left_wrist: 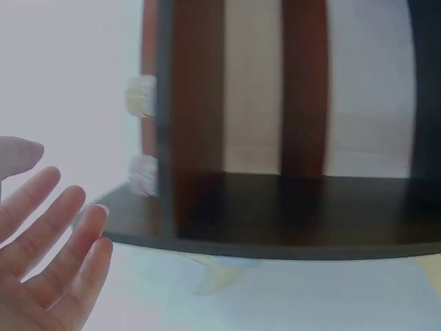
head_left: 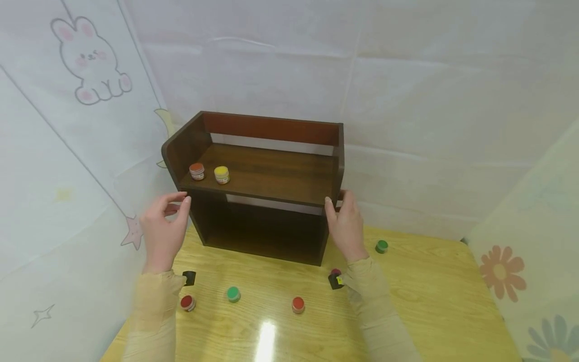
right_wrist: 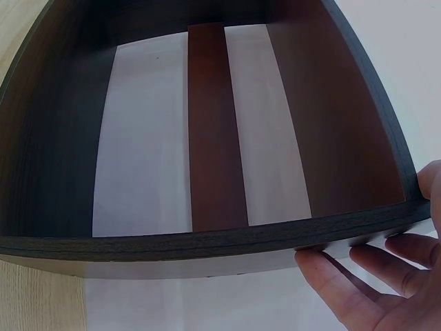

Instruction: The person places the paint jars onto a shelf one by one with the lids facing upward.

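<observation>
A dark brown wooden shelf [head_left: 271,171] stands on the table against the back wall. On its upper board sit two small paint jars toward the left, one with an orange-brown lid [head_left: 196,171] and one with a yellow lid [head_left: 221,175]. My right hand [head_left: 346,223] grips the shelf's right side panel [right_wrist: 172,247], fingers along its outer face and thumb at the front edge. Beside the left panel, my left hand [head_left: 165,226] holds nothing; its fingers [left_wrist: 52,227] are spread and loosely bent, close to the board's left end.
Several more paint jars stand on the yellow wood-grain table [head_left: 429,296]: dark red [head_left: 187,302], light green [head_left: 233,294], red [head_left: 298,304] and dark green [head_left: 382,246]. Another jar [head_left: 335,271] is partly hidden by the right wrist camera. Patterned wall sheets [head_left: 86,176] border the table.
</observation>
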Demonstrator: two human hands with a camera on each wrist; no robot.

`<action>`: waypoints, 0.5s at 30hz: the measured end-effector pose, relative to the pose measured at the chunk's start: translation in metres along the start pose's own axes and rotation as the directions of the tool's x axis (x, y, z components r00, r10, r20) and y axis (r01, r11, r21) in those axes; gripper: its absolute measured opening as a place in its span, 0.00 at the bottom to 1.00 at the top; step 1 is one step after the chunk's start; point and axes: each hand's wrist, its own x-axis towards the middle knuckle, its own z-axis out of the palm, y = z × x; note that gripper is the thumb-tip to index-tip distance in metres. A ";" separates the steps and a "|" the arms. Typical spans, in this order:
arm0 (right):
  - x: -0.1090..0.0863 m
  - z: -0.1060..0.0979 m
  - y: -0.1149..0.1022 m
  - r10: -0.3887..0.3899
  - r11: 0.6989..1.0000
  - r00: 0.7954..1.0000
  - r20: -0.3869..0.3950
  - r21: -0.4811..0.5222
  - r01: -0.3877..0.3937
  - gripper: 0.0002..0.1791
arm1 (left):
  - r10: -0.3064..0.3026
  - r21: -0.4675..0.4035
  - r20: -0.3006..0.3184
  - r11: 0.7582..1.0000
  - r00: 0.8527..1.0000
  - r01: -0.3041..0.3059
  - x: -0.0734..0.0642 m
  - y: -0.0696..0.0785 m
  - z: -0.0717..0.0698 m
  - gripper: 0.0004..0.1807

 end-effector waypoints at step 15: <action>0.000 0.001 0.001 -0.007 1.000 1.000 -0.011 -0.014 0.006 0.23 | -0.256 0.140 0.117 0.961 0.959 0.239 -0.090 -0.048 -0.006 0.12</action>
